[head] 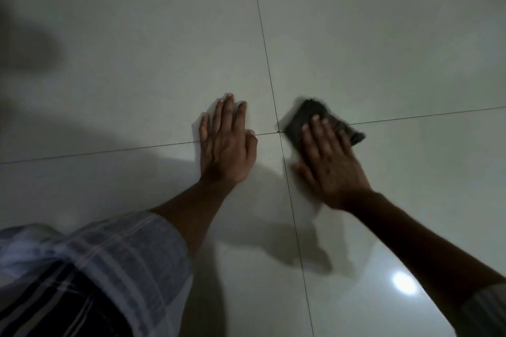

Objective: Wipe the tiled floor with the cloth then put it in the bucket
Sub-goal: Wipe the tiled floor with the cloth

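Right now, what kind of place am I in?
Probably an indoor room, seen from floor level: large glossy pale tiles with thin dark grout lines, and a lamp's reflection on the shine. Which room, I cannot tell.

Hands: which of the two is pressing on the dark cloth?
The right hand: its fingers lie on the dark cloth, just right of the grout crossing. The left hand lies flat on bare tile, empty.
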